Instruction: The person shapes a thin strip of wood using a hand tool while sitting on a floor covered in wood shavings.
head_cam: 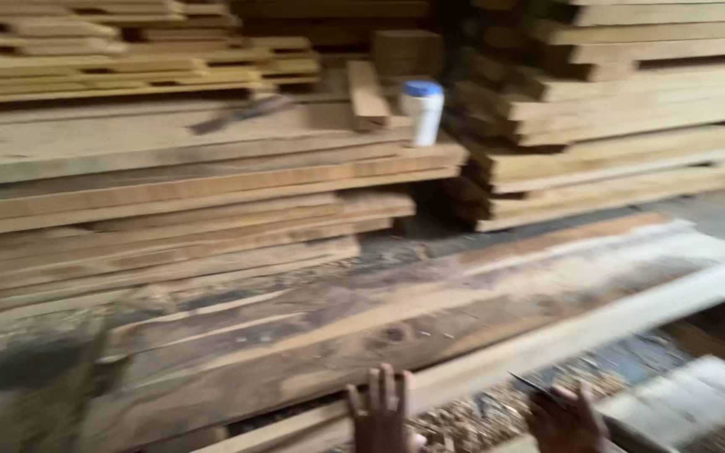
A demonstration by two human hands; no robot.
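Wooden plank [497, 356] under both hands [382, 415]

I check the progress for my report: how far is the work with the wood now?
Done: many sawn boards lie stacked, a white bottle standing on them. In hand: the left hand, fingers spread, touches a long pale plank; the right hand is beside it, possibly holding a thin dark thing. Left: the rough slab lies uncut.

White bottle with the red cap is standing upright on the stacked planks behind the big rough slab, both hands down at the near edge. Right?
Not quite: the white bottle has a blue cap, not red. The head view shows it upright on the stacked planks behind the rough slab, with the left hand and right hand at the near edge.
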